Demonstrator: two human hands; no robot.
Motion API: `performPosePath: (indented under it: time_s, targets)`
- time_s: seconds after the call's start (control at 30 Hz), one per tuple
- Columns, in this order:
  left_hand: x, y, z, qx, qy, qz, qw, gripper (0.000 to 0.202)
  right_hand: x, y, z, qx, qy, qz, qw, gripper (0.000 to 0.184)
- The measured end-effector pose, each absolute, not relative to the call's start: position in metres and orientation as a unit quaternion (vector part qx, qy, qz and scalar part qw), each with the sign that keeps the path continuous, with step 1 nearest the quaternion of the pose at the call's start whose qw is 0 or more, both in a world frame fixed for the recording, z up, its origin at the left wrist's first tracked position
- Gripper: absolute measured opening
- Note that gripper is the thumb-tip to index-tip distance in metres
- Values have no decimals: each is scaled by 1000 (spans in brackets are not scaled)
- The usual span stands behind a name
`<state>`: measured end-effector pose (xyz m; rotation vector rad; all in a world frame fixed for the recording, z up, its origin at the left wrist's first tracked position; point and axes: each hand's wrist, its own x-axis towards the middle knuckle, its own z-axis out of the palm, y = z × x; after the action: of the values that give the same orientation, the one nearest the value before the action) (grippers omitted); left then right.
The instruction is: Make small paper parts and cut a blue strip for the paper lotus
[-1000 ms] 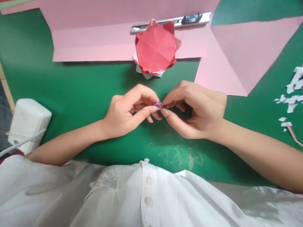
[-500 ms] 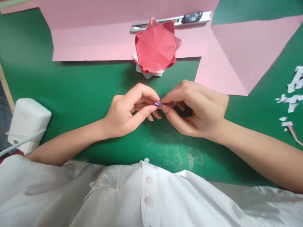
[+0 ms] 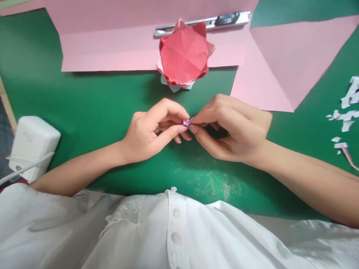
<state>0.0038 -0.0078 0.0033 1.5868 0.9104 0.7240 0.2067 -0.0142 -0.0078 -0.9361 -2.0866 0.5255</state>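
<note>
My left hand (image 3: 157, 129) and my right hand (image 3: 230, 127) meet fingertip to fingertip above the green table (image 3: 92, 108). Between them sits a tiny purple piece of folded paper (image 3: 187, 122), pinched by thumb and forefinger of both hands. Most of the piece is hidden by my fingers. Beyond my hands a red folded paper flower (image 3: 184, 55) rests half on a pink sheet (image 3: 112, 48).
A metal utility knife (image 3: 202, 23) lies behind the flower. A second pink sheet (image 3: 283, 63) lies at the right. White paper scraps (image 3: 346, 112) are scattered at the right edge. A white box with a cable (image 3: 32, 144) stands at the left. My white shirt (image 3: 168, 235) fills the bottom.
My right hand's fingers have closed in a little on the purple piece, covering more of it. The hands stay in the same place.
</note>
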Motion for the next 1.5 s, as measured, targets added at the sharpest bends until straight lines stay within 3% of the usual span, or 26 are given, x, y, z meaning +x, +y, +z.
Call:
performPosePath:
  time_s: [0.73,1.07,1.23,1.5]
  targets:
    - [8,-5,-5,628,387,353,576,4,208,-7,-17,-347,-822,235,386,14]
    - [10,-3,-8,580,421,343,607,19,199,-6,-21,-325,-846,118,407,9]
    - [9,-3,-6,577,417,298,637,31,196,-19,-20,-368,-868,-28,332,16]
    - [7,-8,-7,661,396,245,589,21,193,-32,-15,-390,-859,-186,276,27]
